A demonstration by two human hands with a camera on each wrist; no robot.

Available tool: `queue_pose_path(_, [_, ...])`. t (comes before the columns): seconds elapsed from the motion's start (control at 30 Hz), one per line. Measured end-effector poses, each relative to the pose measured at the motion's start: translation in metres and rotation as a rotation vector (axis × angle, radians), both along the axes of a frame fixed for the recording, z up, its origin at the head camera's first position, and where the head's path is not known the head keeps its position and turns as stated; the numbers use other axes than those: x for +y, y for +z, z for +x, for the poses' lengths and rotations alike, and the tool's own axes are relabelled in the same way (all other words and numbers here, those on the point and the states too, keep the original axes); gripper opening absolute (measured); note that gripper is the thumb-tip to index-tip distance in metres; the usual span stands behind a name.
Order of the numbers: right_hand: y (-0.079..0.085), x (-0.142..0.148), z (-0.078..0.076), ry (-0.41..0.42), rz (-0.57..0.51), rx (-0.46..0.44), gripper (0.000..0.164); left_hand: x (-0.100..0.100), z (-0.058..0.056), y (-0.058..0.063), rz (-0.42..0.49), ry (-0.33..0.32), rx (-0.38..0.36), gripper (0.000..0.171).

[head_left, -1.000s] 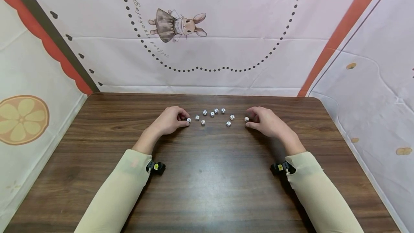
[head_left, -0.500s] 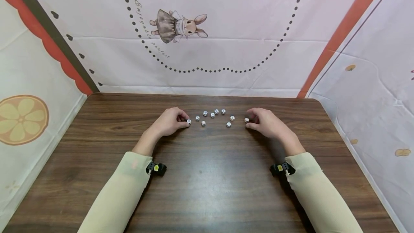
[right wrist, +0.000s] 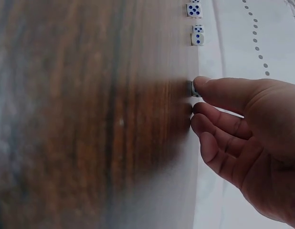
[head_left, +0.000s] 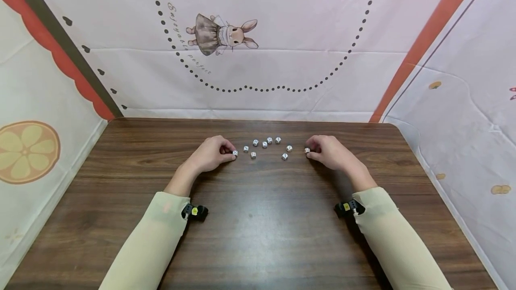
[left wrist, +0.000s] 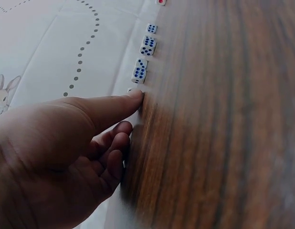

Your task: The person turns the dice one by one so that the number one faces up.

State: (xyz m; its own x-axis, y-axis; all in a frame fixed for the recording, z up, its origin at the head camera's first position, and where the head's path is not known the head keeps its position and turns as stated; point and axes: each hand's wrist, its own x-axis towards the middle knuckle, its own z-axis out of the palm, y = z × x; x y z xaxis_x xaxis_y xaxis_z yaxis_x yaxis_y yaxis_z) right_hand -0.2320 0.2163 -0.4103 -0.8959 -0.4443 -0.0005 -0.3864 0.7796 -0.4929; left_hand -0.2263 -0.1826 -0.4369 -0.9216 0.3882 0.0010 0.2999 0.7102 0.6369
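My left hand (head_left: 211, 153) pinches a small white die (head_left: 235, 152) between thumb and index finger at the left end of a loose group of dice. At the right end, my right hand (head_left: 328, 151) pinches another white die (head_left: 307, 150) the same way. Seen from the left wrist, the thumb (left wrist: 123, 102) covers most of the left die. In the right wrist view, a sliver of the right die (right wrist: 191, 88) shows beside the thumb (right wrist: 224, 90). Between the hands lie several more dice, among them one at the front left (head_left: 253, 155) and one at the front right (head_left: 284, 156).
The dice lie toward the far side of a dark wood-grain table (head_left: 250, 236). A white printed cloth (head_left: 302, 21) with a rabbit picture hangs behind it, and more cloth stands along both sides. Each wrist carries a small black camera (head_left: 195, 212).
Both hands stay at the two outer dice, and the dice between them keep their layout. The head view has shifted very slightly.
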Motion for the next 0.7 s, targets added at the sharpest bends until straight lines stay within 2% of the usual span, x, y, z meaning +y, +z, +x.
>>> queue_pose_path(0.4, [0.001, -0.008, -0.002, -0.125, 0.072, -0.021, 0.030, 0.000, 0.001, 0.000, 0.001, -0.002, 0.001, 0.011])
queue_pose_path(0.7, [-0.001, -0.015, -0.006, -0.086, 0.086, 0.029, 0.021, 0.000, 0.001, 0.000, -0.005, 0.003, 0.000, 0.011])
